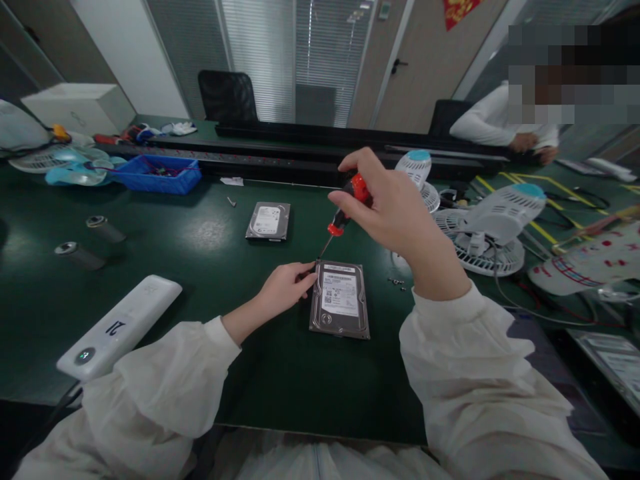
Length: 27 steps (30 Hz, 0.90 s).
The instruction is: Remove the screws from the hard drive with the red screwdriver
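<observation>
- An off-white jacket [285, 462] in thin, lightweight, slightly sheer-looking fabric.
- A left sleeve [165, 377], loose and puffed along the forearm, with soft creases and greyish shading in the folds.
- A narrow, gathered left cuff [223, 335], smoother than the cloth behind it.
- A right sleeve [480, 373] of the same pale cloth, full and baggy, crossed by long wrinkles.
- A right cuff [443, 301], close-fitting and puckered.
- A thin bluish-grey vertical line [317, 460], possibly a zip, down the jacket's front.
- Left hand [283, 290] and right hand [387, 210] bare, fingers uncovered.
</observation>
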Motion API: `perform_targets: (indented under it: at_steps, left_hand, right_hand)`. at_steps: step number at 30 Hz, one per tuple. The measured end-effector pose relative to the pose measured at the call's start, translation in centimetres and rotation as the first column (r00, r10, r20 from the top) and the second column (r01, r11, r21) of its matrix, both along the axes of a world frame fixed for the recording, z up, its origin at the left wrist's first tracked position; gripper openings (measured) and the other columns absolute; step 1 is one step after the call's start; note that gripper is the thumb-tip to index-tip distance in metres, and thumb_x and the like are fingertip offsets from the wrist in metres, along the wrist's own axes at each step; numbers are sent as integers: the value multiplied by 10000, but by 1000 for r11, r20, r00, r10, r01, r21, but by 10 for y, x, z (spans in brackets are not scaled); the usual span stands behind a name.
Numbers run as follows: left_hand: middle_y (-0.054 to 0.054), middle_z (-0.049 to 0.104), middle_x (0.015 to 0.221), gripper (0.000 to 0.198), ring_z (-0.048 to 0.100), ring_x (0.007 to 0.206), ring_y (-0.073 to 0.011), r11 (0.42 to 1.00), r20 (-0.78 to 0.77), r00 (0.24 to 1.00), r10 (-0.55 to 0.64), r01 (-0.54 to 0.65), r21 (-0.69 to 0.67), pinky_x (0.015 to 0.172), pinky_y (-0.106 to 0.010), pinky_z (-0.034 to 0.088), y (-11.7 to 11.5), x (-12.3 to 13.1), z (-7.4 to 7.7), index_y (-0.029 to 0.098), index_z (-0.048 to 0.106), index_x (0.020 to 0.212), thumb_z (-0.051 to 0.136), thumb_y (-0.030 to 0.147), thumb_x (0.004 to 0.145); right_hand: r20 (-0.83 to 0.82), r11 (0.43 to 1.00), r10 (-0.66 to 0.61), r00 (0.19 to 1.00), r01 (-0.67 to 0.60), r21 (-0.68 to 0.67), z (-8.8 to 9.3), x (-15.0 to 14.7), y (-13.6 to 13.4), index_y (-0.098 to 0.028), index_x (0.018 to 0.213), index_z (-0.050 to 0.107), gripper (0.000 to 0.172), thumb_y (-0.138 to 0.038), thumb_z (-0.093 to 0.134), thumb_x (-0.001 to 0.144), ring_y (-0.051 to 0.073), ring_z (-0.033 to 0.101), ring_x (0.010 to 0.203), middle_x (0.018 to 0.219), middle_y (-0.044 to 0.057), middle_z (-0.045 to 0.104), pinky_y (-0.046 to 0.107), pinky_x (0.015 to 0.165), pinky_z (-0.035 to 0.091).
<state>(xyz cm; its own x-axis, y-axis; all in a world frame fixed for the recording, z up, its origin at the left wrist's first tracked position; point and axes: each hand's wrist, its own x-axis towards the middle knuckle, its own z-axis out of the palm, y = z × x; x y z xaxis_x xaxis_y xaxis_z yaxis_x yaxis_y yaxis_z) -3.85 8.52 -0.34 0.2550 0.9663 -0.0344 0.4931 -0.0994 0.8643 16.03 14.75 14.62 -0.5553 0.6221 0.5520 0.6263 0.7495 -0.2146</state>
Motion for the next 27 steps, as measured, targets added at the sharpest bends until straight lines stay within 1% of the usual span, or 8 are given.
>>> perform_targets:
  at_steps: [3, 7, 10, 15, 18, 22, 25, 27]
  left_hand:
    - [-90, 768, 1047, 470, 661, 640, -128, 1000, -2, 1000, 0, 0, 2, 538, -233, 511, 0, 0, 0, 172, 642, 1429, 546, 383, 1020]
    - [-85, 771, 1036, 450, 653, 628, -122, 1000, -4, 1000, 5, -5, 5, 540, -228, 504, 0, 1, 0, 179, 653, 1418, 545, 356, 1018]
    - [-90, 771, 1035, 456, 654, 627, -122, 1000, -8, 1000, 8, -8, 2, 546, -230, 507, 0, 2, 2, 171, 647, 1426, 548, 348, 1018]
    - [-92, 771, 1032, 448, 655, 625, -124, 1000, -11, 1000, 6, -6, 4, 550, -233, 509, 0, 2, 4, 165, 651, 1421, 544, 324, 1016]
    - [-89, 772, 1049, 455, 660, 634, -126, 1000, -3, 1000, 0, 0, 6, 552, -236, 516, 0, 1, 1, 168, 647, 1423, 544, 345, 1017]
    - [-91, 772, 1048, 479, 662, 636, -128, 1000, 5, 1000, 1, -1, 8, 544, -238, 514, 1, 1, -2, 167, 629, 1443, 546, 370, 1017]
    - [-89, 776, 1032, 473, 663, 637, -130, 1000, 4, 1000, 3, -3, 3, 547, -239, 513, 1, 1, -1, 171, 634, 1438, 549, 364, 1015]
    - [-91, 779, 1034, 473, 664, 637, -132, 1000, 3, 1000, 6, -6, 0, 549, -242, 515, 0, 1, 1, 167, 635, 1438, 549, 362, 1015]
  right_hand:
    - [-6, 1000, -17, 1000, 16, -7, 1, 2, 0, -204, 1248, 534, 315, -414, 474, 1020, 225, 601, 753, 912, 51, 658, 401, 749, 469]
    - [-69, 989, 136, 988, -139, -43, -1, 3, 0, -224, 1272, 509, 329, -200, 457, 948, 236, 638, 963, 1241, 99, 654, 421, 873, 504]
    - [-87, 981, 190, 978, -194, -33, -1, 2, 1, -228, 1263, 527, 302, -264, 511, 964, 202, 630, 836, 1074, 56, 677, 383, 816, 510]
    - [-47, 998, 56, 997, -55, 22, -1, 1, 2, -221, 1152, 579, 310, -473, 595, 973, 179, 561, 653, 747, -14, 604, 348, 694, 454]
    - [-48, 999, 37, 998, -37, -10, -1, 2, 2, -221, 1210, 549, 286, -407, 534, 993, 219, 622, 777, 925, 39, 675, 383, 756, 483]
    - [-118, 981, 168, 979, -178, -79, -3, 2, 2, -220, 1289, 491, 369, -183, 473, 922, 261, 634, 1100, 1276, 109, 642, 433, 917, 505]
    - [-155, 964, 228, 961, -245, -105, -3, 1, 2, -216, 1295, 494, 358, -222, 516, 937, 223, 651, 941, 1131, 70, 673, 400, 862, 519]
    - [-123, 976, 190, 974, -202, -85, -2, 1, 1, -208, 1268, 524, 332, -345, 566, 968, 190, 610, 764, 968, 33, 658, 372, 761, 502]
